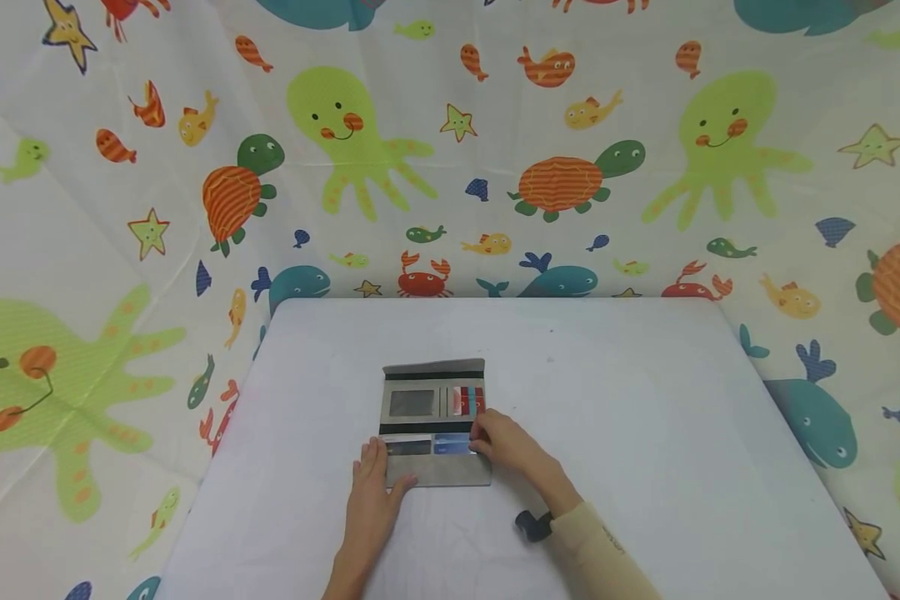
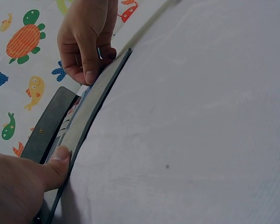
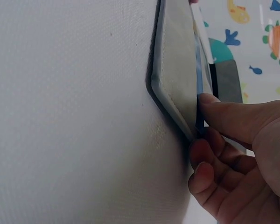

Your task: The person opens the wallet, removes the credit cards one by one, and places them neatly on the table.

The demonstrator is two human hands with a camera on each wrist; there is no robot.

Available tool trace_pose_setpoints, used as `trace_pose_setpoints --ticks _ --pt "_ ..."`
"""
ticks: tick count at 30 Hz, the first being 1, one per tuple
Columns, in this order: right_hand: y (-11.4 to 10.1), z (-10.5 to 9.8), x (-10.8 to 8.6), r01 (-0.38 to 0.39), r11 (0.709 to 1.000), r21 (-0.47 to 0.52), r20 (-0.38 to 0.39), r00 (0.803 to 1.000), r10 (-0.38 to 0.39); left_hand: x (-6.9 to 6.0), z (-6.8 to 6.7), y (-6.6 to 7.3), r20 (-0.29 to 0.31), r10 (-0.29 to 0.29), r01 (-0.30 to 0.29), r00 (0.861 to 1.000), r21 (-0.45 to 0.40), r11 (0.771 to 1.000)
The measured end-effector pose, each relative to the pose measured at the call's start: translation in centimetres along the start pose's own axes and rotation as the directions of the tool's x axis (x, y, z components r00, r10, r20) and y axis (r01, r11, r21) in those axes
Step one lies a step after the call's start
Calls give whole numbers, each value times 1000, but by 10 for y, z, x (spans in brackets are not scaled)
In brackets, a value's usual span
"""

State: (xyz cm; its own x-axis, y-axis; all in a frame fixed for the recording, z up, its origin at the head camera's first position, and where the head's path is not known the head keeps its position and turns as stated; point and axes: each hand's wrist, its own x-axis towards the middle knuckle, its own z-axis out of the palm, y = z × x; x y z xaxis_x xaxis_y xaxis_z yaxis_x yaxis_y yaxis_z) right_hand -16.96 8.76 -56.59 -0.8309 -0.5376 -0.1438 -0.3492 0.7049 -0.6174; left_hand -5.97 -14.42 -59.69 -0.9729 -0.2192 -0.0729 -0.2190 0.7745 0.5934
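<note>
A grey-beige wallet (image 1: 450, 472) lies unfolded on the white table. Its lower panel holds a dark card (image 1: 408, 448) on the left and a blue card (image 1: 452, 443) on the right; a red card (image 1: 470, 402) shows in the upper panel beside a clear window (image 1: 412, 403). At the wallet's left side my left hand (image 1: 372, 492) rests with fairly straight fingers, its thumb (image 2: 60, 156) pressing the front panel. My right hand (image 1: 508, 442) pinches the blue card's right end between thumb and fingers, seen close up in the right wrist view. Part of that card is hidden by the pocket.
The white table (image 1: 607, 383) extends around the wallet on all sides. Behind and beside it hangs a cloth (image 1: 435, 183) printed with sea animals. A black device (image 1: 532, 526) is at my right wrist, by the beige sleeve (image 1: 596, 546).
</note>
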Motion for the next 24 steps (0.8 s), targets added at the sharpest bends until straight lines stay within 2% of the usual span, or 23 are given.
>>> trace_pose_setpoints --ticks 17,24 --pt "-1 4 -1 -13 1000 14 18 1000 13 -1 1 -3 9 -5 5 1000 -19 1000" --pt "2 5 1 -26 998 59 10 1000 26 -1 1 -3 7 11 -11 1000 -35 999"
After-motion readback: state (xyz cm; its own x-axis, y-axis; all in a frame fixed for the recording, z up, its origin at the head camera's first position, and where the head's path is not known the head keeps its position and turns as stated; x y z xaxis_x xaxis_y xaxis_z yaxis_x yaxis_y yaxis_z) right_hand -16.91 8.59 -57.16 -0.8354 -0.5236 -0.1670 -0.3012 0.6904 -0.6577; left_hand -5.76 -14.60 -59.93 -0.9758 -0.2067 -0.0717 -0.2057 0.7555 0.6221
